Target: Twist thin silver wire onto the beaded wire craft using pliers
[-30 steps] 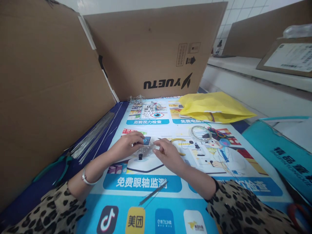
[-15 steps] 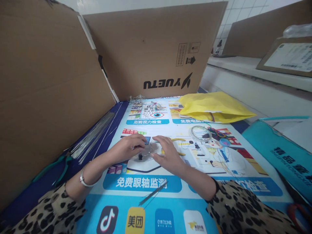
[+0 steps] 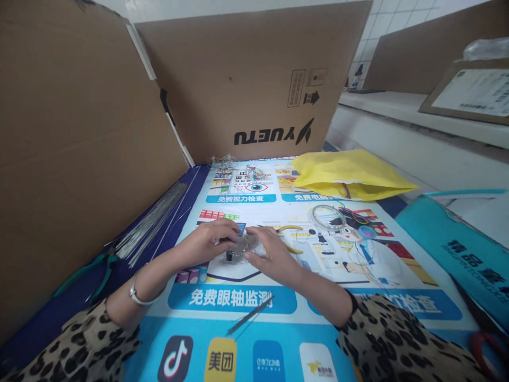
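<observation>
Between my two hands is a small, round, greyish wire piece (image 3: 243,245) with shiny specks along it; its fine detail is too small to make out. My left hand (image 3: 210,239) has thumb and fingers closed on its left edge. On the other side, my right hand (image 3: 274,255) holds the right edge, thumb below and fingers curled above. A pair of pliers with yellow handles (image 3: 295,249) lies just behind my right hand, which partly hides it. Nearer to me, a small bundle of thin dark wires (image 3: 249,315) rests on the printed sheet (image 3: 151,323).
Long silvery wires (image 3: 153,225) and green-handled pliers (image 3: 101,273) lie at left. A round clear container (image 3: 326,217) and coloured cords (image 3: 360,215) sit to the right, before a yellow pouch (image 3: 353,172). Cardboard panels (image 3: 246,79) stand behind and left; a teal package (image 3: 457,249) lies right.
My right hand's fingers have shifted slightly left, and its thumb has moved a little along the wire piece. My left hand stays almost still.
</observation>
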Action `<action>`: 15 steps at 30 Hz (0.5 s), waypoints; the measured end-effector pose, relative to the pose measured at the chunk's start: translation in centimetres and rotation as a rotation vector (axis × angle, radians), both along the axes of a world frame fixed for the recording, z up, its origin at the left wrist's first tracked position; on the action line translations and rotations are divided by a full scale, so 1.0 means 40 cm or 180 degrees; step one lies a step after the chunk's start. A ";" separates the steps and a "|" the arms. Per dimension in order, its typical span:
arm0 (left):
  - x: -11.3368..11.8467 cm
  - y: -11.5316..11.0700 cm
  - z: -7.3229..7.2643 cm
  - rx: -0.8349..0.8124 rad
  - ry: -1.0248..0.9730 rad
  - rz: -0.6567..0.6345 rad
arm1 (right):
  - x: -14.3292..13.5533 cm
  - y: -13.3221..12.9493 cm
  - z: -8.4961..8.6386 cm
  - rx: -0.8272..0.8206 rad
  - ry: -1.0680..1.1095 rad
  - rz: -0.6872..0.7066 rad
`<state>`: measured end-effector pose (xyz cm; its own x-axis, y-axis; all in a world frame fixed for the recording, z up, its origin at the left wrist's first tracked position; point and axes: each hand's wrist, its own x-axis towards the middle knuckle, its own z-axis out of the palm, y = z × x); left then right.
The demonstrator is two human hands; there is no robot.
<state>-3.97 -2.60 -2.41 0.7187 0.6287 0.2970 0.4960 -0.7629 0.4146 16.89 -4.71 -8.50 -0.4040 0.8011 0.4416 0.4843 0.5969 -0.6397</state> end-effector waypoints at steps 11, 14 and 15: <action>-0.002 0.003 -0.010 0.0013 0.0025 0.0030 | -0.004 0.000 0.002 -0.0239 -0.0207 -0.0048; -0.003 0.004 -0.011 0.0009 0.0045 0.0037 | -0.006 0.001 0.004 -0.0284 -0.0264 -0.0086; -0.002 0.004 -0.011 0.0006 0.0046 0.0037 | -0.006 0.001 0.004 -0.0299 -0.0286 -0.0100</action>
